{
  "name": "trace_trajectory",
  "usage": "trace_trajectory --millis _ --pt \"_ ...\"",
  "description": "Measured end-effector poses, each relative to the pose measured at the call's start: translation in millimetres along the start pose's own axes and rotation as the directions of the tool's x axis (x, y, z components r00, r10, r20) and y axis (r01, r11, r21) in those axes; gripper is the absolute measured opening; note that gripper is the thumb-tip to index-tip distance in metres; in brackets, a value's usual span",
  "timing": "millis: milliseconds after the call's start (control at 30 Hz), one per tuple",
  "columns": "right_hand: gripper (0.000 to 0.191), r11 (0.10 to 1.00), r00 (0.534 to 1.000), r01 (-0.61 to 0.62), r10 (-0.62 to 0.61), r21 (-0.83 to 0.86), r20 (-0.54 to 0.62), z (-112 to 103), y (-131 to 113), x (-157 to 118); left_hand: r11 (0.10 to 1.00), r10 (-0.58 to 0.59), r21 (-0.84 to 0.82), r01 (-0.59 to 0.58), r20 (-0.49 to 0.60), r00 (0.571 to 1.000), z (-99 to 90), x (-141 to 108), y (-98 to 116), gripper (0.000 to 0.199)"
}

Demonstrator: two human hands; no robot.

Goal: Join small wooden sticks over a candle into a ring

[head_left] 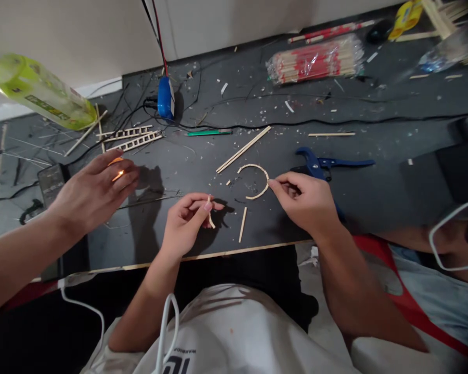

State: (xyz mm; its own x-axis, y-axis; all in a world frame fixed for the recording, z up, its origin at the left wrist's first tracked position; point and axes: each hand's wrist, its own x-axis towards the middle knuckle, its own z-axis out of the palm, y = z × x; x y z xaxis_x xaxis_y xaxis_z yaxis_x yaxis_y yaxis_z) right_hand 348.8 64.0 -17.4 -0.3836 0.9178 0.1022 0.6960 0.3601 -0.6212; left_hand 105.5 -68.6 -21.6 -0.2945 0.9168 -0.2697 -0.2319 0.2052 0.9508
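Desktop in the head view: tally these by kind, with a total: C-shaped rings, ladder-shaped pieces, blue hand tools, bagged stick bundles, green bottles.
C-shaped ring: 1
Ladder-shaped pieces: 2
Blue hand tool: 1
Bagged stick bundle: 1
Green bottle: 1
Total: 6

Blue tool [315, 166] partly behind right hand [309, 201]

Rear of the table [374, 195]: a green bottle [42, 93] at far left; a blue box [165, 98] near the wall [218, 26]; a black cable [374, 119] running rightward; a yellow object [406, 19], indistinct, at upper right.
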Motion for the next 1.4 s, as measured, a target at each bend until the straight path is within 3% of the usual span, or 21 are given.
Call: trace_trajectory --millis 167,267,467,600,667,767,800,867,900,933,1000,1033,1167,1300,1333,1400 --pt "0.011 0.971 0.974 0.222 -0.224 0.095 0.018 8 -4 5 1.0 0.011 0.001 -0.011 -0.032 0.999 -1.2 0 2 0.023" --pt "0.014 0.939 0.944 0.328 -0.33 0.098 -0.001 12 -3 8 0.999 0.047 0.013 -0.046 -0.046 0.998 -3.0 -6 3 0.018" --pt "0.026 0.944 0.945 0.328 -0.327 -0.036 0.014 16 4 26 0.997 0.041 0.065 -0.036 -0.074 0.996 -16.3 -37 2 0.012" --pt "0.023 0.93 0.929 0.364 -0.358 -0.06 0.094 13 -5 53 0.976 0.138 0.195 -0.095 -0.219 0.966 -35.3 -55 10 0.011" --pt "0.02 0.913 0.911 0.404 -0.396 -0.052 0.114 11 -15 71 0.944 0.271 0.277 -0.177 -0.349 0.897 -48.8 -56 15 0.01" --pt "0.018 0.903 0.905 0.425 -0.421 -0.067 0.065 8 -29 98 0.88 0.469 0.358 -0.313 -0.541 0.699 -72.0 -50 19 0.011" --pt "0.017 0.9 0.903 0.429 -0.426 -0.074 0.05 7 -31 105 0.871 0.491 0.343 -0.351 -0.595 0.636 -79.9 -47 20 0.011" --pt "0.017 0.902 0.905 0.423 -0.426 -0.083 -0.01 6 -33 114 0.866 0.49 0.291 -0.407 -0.656 0.575 -95.9 -40 20 0.01" --pt "0.016 0.906 0.907 0.414 -0.419 -0.088 -0.049 5 -31 116 0.884 0.451 0.234 -0.405 -0.657 0.604 -104.0 -37 20 0.008" --pt "0.015 0.912 0.909 0.398 -0.406 -0.094 -0.096 4 -29 117 0.883 0.439 0.198 -0.425 -0.67 0.599 -112.0 -34 21 0.007" --pt "0.015 0.927 0.908 0.359 -0.373 -0.106 -0.193 3 -21 114 0.905 0.386 0.131 -0.406 -0.655 0.65 -127.2 -26 22 0.006" --pt "0.016 0.934 0.904 0.341 -0.358 -0.111 -0.235 3 -16 111 0.91 0.373 0.12 -0.397 -0.658 0.654 -133.9 -21 23 0.008" --pt "0.016 0.948 0.892 0.304 -0.318 -0.094 -0.321 0 -3 97 0.925 0.328 0.049 -0.377 -0.603 0.727 -145.7 -10 23 0.013" --pt "0.016 0.953 0.874 0.295 -0.296 -0.063 -0.385 -8 1 82 0.92 0.318 0.035 -0.39 -0.647 0.693 -132.2 -21 15 0.013" --pt "0.016 0.953 0.862 0.298 -0.295 -0.058 -0.412 -10 1 78 0.915 0.324 0.042 -0.402 -0.671 0.666 -127.6 -26 13 0.012" --pt "0.016 0.955 0.857 0.295 -0.284 -0.044 -0.43 -12 4 71 0.923 0.308 0.034 -0.382 -0.661 0.684 -119.6 -35 10 0.011"
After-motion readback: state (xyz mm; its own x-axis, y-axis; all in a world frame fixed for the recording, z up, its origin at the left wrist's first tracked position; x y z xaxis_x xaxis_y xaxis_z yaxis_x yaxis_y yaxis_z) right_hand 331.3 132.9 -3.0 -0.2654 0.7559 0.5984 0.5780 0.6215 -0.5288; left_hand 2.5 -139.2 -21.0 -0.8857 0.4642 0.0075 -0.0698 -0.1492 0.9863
